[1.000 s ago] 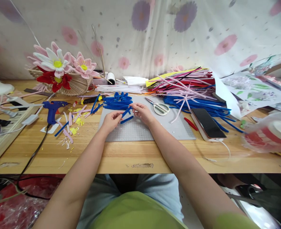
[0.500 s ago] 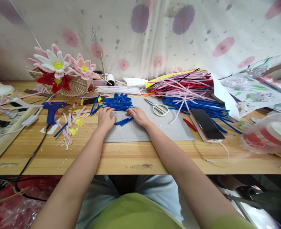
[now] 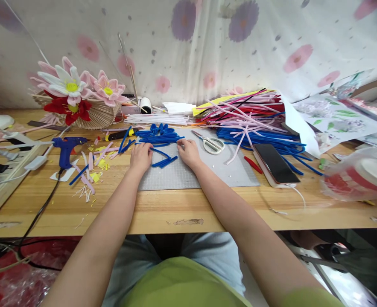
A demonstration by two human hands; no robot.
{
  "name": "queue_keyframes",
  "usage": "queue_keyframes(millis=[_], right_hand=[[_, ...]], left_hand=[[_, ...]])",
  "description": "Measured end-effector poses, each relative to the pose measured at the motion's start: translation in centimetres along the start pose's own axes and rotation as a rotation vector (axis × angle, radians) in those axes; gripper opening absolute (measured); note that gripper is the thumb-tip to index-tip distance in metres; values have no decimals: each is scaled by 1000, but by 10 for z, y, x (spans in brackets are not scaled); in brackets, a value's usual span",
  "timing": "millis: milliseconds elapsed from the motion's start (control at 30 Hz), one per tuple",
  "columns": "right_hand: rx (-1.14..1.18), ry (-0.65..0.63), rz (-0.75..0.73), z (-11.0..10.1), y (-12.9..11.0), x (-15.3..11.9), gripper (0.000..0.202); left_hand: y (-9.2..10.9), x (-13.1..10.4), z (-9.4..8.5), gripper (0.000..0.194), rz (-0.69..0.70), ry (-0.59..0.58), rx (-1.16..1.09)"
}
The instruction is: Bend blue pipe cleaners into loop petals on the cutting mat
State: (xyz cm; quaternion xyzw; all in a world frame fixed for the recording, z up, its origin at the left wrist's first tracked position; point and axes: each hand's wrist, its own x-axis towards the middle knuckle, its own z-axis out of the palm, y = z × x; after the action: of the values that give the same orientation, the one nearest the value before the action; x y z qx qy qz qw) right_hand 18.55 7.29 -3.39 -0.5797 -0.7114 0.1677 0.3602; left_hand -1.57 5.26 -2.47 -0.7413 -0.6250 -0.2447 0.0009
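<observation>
Blue pipe cleaners lie between and beyond my two hands on a grey cutting mat [image 3: 162, 181]. My left hand [image 3: 141, 157] rests at the mat's left side, its fingers closed at the end of a single blue pipe cleaner [image 3: 160, 152]. Curled fingers bring my right hand [image 3: 189, 152] close to the right end of a pile of blue pipe cleaners [image 3: 162, 139]; whatever is at its fingertips is too small to make out. On that pile sits a looped blue flower shape [image 3: 160, 129]. A short bent blue bunch [image 3: 164, 162] lies nearer me, between the hands.
Scissors [image 3: 213, 145] lie right of my right hand, with a phone [image 3: 276, 164] farther right. Pink, red and blue pipe cleaners [image 3: 255, 113] are heaped behind. To the left are a blue glue gun [image 3: 65, 151], coloured scraps [image 3: 95, 175] and fuzzy flowers [image 3: 71, 87].
My right hand has shifted right and a little up, away from the short blue bunch. More of the blue pieces between the hands now shows. My left hand's fingers have drawn in.
</observation>
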Motion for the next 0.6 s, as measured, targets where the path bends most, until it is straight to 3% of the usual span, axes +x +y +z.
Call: queue_keyframes(millis=[200,367,600], right_hand=[[-43,70,-213,-2,-10,-5,18],[-132,9,-385,1,-19,-8,23],[-63,-61,-352,-4,-25,-8,19]], left_hand=[[3,-2,0,15,1,48,50],[14,-5,-13,23,140,117,44],[29,-14,-19,32,122,144,-110]])
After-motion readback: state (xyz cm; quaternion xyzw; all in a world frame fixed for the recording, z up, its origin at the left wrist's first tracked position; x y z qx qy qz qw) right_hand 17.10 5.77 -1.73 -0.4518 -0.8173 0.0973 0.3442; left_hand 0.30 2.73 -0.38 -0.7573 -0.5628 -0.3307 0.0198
